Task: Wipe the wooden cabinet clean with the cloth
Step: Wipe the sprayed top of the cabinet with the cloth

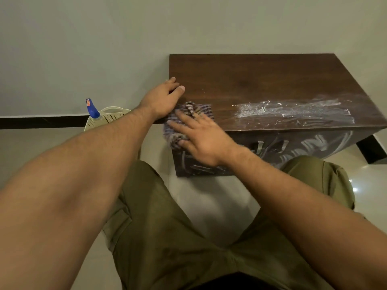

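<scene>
A low dark wooden cabinet [261, 80] stands against the wall. White powdery smears cover the right front of its top [293, 110] and streak its front face. A checked cloth [189, 110] lies bunched over the cabinet's front left corner. My right hand [201, 137] presses flat on the cloth, fingers spread, pointing left. My left hand [163, 97] rests on the cabinet's left edge, fingers curled over the top, just behind the cloth.
A spray bottle with a blue nozzle [92, 108] stands in a cream perforated basket [109, 117] on the floor left of the cabinet. Metal handles [259, 146] stick out of the cabinet front. My knees in olive trousers frame the pale tiled floor.
</scene>
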